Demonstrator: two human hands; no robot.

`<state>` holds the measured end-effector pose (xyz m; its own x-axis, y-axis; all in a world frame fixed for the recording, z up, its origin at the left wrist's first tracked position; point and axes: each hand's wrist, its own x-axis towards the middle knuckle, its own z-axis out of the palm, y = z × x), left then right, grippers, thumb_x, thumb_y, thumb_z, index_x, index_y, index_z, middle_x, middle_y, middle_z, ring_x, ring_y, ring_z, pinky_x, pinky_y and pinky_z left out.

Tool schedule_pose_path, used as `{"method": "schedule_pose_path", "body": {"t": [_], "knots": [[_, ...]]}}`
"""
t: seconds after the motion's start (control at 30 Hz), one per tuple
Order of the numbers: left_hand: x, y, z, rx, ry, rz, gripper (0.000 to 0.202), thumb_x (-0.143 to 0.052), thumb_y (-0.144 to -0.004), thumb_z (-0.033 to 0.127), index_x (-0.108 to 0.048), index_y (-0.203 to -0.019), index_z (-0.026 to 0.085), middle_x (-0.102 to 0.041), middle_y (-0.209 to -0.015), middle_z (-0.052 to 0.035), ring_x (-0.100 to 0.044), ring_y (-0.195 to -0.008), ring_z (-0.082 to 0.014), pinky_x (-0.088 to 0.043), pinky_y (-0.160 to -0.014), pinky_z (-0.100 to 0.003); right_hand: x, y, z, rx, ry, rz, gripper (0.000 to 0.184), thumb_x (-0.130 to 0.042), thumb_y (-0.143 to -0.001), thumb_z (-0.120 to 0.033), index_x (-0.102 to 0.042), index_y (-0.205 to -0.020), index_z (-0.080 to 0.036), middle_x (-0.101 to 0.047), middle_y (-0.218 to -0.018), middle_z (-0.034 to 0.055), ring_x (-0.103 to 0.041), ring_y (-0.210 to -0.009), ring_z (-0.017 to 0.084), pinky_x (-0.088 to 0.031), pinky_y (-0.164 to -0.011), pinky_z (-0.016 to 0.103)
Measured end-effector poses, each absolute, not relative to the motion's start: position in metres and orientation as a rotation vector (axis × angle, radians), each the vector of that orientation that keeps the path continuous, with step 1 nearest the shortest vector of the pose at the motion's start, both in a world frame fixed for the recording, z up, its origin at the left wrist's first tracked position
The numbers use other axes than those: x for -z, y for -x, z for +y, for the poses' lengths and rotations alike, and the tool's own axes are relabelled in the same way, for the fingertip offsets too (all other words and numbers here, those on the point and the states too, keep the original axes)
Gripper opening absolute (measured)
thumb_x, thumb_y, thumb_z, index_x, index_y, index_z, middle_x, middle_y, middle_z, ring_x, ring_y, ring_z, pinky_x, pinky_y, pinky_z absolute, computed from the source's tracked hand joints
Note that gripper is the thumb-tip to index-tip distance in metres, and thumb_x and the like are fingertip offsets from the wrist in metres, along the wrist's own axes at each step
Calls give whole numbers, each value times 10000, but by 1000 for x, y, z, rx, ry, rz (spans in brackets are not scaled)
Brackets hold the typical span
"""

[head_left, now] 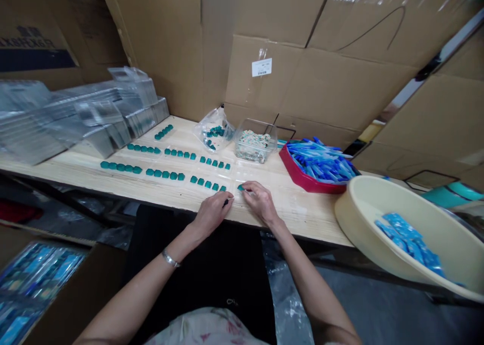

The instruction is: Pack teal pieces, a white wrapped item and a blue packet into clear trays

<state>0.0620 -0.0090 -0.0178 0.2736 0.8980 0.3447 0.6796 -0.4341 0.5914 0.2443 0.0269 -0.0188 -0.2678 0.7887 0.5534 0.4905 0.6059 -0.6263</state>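
Several rows of small teal plastic pieces (165, 174) lie along a pale wooden tabletop (68, 167), seemingly on a transparent plastic tray (245, 171). My left hand (212, 214) rests at the table's front edge, its fingertips around a small dark piece (226, 202). Just to its right, my right hand (260, 201) has its thumb and fingers on a single teal piece (240, 187) at the end of the nearest row. The hands almost meet, and my fingers partly hide both small pieces.
Stacks of transparent plastic packaging (75, 118) fill the table's left end. Behind the rows sit a plastic bag of teal pieces (215, 131) and a transparent tub (255, 141). A red tray of blue items (313, 168) and a beige basin (401, 229) stand right; cardboard walls the back.
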Motion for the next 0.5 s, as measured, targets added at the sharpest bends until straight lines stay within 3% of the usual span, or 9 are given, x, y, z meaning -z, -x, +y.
{"method": "schedule_pose_path", "body": {"t": [0.3,0.5], "knots": [[14,-66,-16,-592,-2437,1469,246,-393,-893,253,-632,-888,199,-601,-830,-68,-580,-753,-178,-400,-654,-260,18,-245,21,-259,935,-2147,150,-523,-836,-193,-662,-892,-199,-658,-996,99,-598,-959,206,-483,-855,391],[20,-69,-14,-615,-2400,1469,231,-411,-885,258,-632,-857,196,-589,-808,-69,-573,-733,-181,-396,-648,-267,17,-242,26,-294,906,-2179,167,-514,-837,-180,-675,-875,-207,-684,-910,78,-614,-888,194,-504,-806,371]]}}
